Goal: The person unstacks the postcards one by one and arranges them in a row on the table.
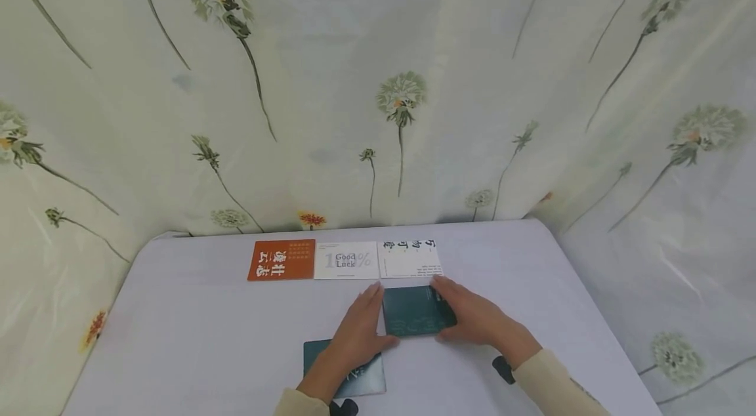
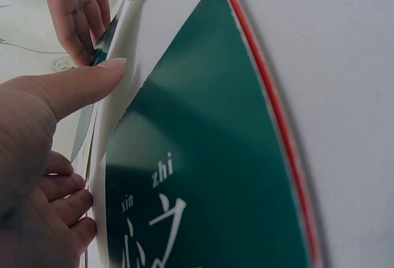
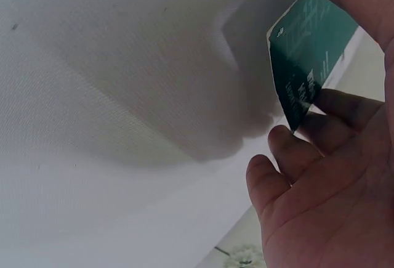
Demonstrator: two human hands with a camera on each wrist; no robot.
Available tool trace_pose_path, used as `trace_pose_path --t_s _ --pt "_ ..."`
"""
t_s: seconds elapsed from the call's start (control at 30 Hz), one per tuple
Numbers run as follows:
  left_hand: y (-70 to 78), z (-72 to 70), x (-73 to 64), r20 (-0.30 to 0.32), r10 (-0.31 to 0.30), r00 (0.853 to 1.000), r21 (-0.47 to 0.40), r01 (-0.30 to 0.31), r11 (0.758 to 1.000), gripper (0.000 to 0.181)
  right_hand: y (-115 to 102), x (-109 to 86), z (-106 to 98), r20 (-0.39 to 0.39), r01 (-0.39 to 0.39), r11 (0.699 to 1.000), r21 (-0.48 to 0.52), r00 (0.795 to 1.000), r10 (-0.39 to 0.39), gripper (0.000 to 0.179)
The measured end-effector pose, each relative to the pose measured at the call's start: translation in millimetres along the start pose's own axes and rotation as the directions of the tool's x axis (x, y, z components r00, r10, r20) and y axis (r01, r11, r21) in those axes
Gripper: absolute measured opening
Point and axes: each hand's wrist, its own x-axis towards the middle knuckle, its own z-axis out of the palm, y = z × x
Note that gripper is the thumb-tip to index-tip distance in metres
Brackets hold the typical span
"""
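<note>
A dark green card (image 1: 416,312) lies between both hands in the head view. My right hand (image 1: 477,316) holds its right side, fingers at the far corner and thumb at the near one. In the right wrist view the card (image 3: 314,52) sits between the thumb and the fingers (image 3: 295,154). My left hand (image 1: 359,327) is at the card's left edge, fingers extended along it and thumb by the near left corner. Under the left wrist lies another green card (image 1: 366,382), partly hidden, with white lettering and a red layer (image 2: 265,83) below it.
Along the table's far side lie an orange card (image 1: 281,260), a white "Good Luck" card (image 1: 346,270) and a white card with black characters (image 1: 409,262), edge to edge. Behind the white table (image 1: 195,331) hangs a dandelion-print curtain (image 1: 331,75).
</note>
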Motion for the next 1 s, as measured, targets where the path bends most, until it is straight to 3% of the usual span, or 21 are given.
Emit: trace_pose_path --t_s 0.13,0.73,1.0 --pt "0.4 2.9 0.9 -0.011 0.003 1.0 0.041 -0.003 0.999 0.104 1.2 1.7 1.2 0.006 -0.011 1.0 0.005 1.0 0.011 0.104" --pt "8.1 4.7 0.6 -0.07 0.023 0.997 0.075 -0.018 0.997 0.097 7.6 6.9 6.6 -0.01 -0.032 0.999 0.006 0.999 0.032 0.097" --pt "9.2 4.3 -0.5 -0.093 0.048 0.995 0.116 -0.037 0.993 0.085 5.4 2.6 6.1 -0.028 -0.044 0.999 0.029 0.999 0.045 0.095"
